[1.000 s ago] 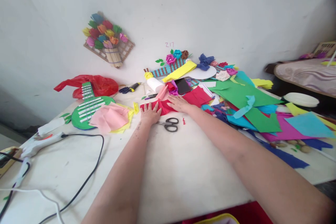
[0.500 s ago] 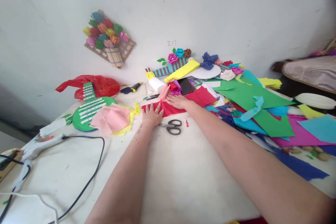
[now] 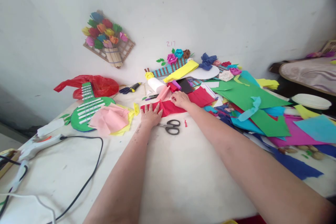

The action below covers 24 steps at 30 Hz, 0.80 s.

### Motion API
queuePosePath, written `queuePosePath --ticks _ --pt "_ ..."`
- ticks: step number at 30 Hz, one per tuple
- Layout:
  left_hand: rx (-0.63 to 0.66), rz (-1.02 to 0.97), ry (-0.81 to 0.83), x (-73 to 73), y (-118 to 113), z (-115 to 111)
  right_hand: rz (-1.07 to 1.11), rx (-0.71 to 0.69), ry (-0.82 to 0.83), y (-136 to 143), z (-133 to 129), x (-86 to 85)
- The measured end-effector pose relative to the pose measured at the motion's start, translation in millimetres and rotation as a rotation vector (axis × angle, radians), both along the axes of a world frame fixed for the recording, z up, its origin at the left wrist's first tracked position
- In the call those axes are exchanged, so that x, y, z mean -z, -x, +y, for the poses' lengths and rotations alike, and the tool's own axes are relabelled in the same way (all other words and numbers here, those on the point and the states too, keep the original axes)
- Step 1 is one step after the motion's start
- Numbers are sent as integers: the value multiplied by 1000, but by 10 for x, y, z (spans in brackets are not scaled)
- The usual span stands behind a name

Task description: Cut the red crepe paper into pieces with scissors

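A strip of red paper [image 3: 170,109] lies across the middle of the table. My left hand [image 3: 151,115] presses flat on its left end with the fingers spread. Over the strip's upper edge is my right hand [image 3: 180,99], its fingers bent and drawn together; what they pinch, if anything, is too small to make out. Rolled pink paper [image 3: 164,93] sits just left of my right fingertips. Scissors [image 3: 171,126] with dark handles lie below the strip, their blades partly hidden by my left hand.
A green paper-covered shape [image 3: 89,112], pink paper [image 3: 111,118] and a glue gun [image 3: 43,146] with its cord are at left. Coloured sheets [image 3: 252,101] are heaped at right. A white roll [image 3: 155,85], a phone [image 3: 184,85] and a red bag [image 3: 101,85] lie farther back.
My right hand's fingers, flatter and more stretched before, have bent and drawn together. My left hand stays spread on the red paper. The whole view has shifted slightly.
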<state>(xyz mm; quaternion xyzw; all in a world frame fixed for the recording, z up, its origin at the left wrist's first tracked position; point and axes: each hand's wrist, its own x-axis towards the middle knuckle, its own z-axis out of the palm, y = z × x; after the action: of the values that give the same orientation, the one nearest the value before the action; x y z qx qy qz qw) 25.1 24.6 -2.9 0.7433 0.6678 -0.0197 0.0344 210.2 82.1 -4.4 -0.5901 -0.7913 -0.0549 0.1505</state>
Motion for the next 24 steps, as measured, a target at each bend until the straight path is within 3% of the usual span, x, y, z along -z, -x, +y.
queuePosePath --ticks 14,19,24 --pt "7 -12 -29 30 10 9 14 -46 -79 38 201 23" --pt "-1 -27 -22 36 7 20 -3 -33 -69 -9 135 27" --pt "0 -39 -12 45 17 43 31 -29 -160 39 -25 -55"
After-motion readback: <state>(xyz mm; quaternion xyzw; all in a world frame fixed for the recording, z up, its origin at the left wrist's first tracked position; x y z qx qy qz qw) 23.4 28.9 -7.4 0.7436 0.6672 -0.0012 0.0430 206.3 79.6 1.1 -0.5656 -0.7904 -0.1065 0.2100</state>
